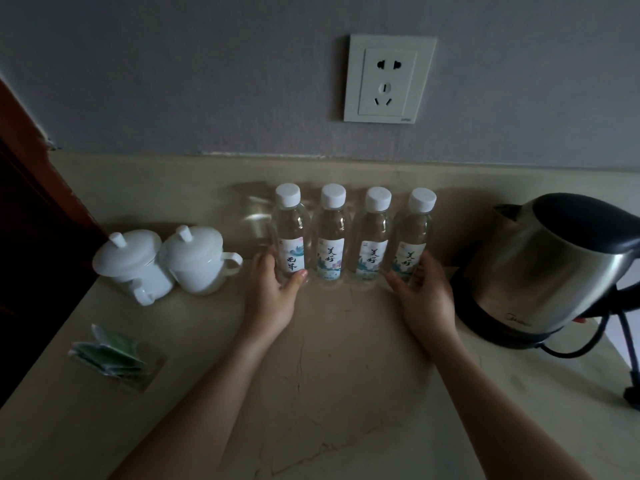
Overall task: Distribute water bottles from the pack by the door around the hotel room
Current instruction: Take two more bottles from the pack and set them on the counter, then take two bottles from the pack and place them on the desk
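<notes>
Several clear water bottles with white caps and printed labels stand upright in a tight row on the beige stone counter [346, 358], close to the wall. My left hand [273, 296] wraps the base of the leftmost bottle [290, 233], thumb across its front. My right hand [424, 296] cups the base of the rightmost bottle [414, 237]. Between them stand two bottles, one at left [330, 237] and one at right [372, 237], touching their neighbours. The pack is out of view.
Two white lidded cups [162, 261] stand left of the row, with a clear glass [254, 220] behind. Green tea sachets [110, 355] lie near the left edge. A steel electric kettle [550, 268] with its cord sits at right. A wall socket [388, 77] is above.
</notes>
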The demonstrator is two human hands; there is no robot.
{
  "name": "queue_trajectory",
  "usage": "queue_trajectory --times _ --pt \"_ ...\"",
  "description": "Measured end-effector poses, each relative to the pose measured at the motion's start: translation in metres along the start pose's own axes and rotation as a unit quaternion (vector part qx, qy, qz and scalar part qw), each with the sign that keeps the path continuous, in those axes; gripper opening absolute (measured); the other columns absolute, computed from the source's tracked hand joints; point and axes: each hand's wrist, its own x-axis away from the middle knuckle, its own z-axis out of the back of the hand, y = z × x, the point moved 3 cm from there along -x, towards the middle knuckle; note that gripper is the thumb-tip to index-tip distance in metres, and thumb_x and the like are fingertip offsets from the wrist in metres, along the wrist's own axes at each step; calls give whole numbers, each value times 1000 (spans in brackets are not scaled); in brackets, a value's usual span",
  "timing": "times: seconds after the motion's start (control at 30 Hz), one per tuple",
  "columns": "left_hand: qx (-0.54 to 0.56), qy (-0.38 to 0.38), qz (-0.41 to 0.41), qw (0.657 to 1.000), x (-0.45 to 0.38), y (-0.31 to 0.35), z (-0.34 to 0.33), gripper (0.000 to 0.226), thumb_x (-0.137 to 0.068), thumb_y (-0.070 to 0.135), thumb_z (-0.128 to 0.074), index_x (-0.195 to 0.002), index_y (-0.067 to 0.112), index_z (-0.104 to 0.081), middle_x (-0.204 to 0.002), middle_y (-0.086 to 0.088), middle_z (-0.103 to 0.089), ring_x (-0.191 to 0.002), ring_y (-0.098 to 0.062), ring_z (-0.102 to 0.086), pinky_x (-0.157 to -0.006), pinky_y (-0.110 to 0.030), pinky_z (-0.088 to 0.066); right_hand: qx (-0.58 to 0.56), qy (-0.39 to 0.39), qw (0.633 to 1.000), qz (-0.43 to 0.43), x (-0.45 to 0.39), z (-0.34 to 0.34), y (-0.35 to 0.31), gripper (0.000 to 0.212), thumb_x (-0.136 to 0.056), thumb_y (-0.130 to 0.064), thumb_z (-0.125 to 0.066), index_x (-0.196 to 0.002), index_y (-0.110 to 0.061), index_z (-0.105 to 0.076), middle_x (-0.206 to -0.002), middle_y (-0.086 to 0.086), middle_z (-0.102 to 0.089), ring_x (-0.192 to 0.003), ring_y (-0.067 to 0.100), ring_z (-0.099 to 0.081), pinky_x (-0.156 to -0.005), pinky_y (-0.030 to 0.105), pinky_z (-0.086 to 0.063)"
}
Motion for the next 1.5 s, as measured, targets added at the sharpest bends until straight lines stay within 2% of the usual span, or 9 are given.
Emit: queue_trajectory --times 0.27,0.47,0.6,0.77,0.87,0.97,1.2,1.4,1.5 --pt "23 -10 2 1000 1 -4 -3 38 -80 39 -67 -111 41 -46 -107 -3 -65 -99 -24 -65 -86 -49 -53 -3 1 1000 -12 0 -1 -1 45 -81 -38 -76 -120 -34 -55 -115 -11 -66 -103 9 -64 -89 39 -56" --pt "-9 15 -13 1000 1 -2 -5 37 -82 21 -77 -111 15 -56 -101 -4 -61 -96 -27 -60 -84 -42 -50 -14 -3 1000 -15 1 0 -3 45 -82 -33 -77 -122 -35 -55 -115 -14 -67 -103 3 -64 -88 29 -54" --pt "-14 3 24 1000 4 3 -4 36 -82 29 -75 -108 19 -52 -101 -2 -65 -95 -25 -64 -81 -42 -52 -22 -11 1000 -12 3 1 -5 44 -82 -37 -76 -120 -37 -54 -114 -15 -68 -102 4 -65 -89 35 -56" --pt "-8 -3 59 998 30 23 4 85 -81 45 -74 -147 10 -32 -141 -11 -52 -128 -23 -53 -106 -42 -46 -60 -4 998 -21 20 11 -25 71 -76 -31 -82 -135 -32 -42 -124 -10 -55 -112 9 -57 -91 31 -48" --pt "6 58 30 998 58 59 31 69 -86 30 -75 -141 5 -43 -138 -11 -54 -124 -19 -55 -106 -34 -45 -64 23 998 12 44 25 -48 80 -82 -27 -78 -147 -16 -33 -138 2 -43 -124 13 -45 -98 25 -37" --pt "-2 143 -39 989 88 102 78 33 -87 24 -73 -116 13 -64 -110 -2 -70 -101 -15 -67 -90 -35 -55 -123 -15 987 103 67 31 -94 60 -86 -30 -72 -137 -18 -44 -124 -1 -55 -108 9 -55 -93 29 -48" --pt "-174 343 -99 918 197 143 230 25 -85 30 -63 -89 7 -72 -85 -2 -72 -79 -23 -68 -73 -38 -55 -261 -239 902 246 165 -4 -234 18 -81 -31 -65 -97 -24 -62 -88 -10 -68 -83 8 -64 -75 28 -51" --pt "-239 452 60 857 324 122 368 12 -86 32 -69 -91 21 -70 -83 11 -67 -79 -6 -63 -70 -22 -51 -322 -402 784 345 301 -61 -337 13 -78 -40 -63 -90 -35 -57 -82 -10 -66 -75 7 -64 -70 26 -51" --pt "-254 509 110 815 388 114 421 10 -83 23 -75 -91 23 -69 -84 10 -69 -78 -5 -63 -69 -24 -51 -331 -474 722 381 372 -82 -374 17 -83 -29 -67 -98 -25 -62 -85 -8 -67 -79 8 -64 -73 22 -51"
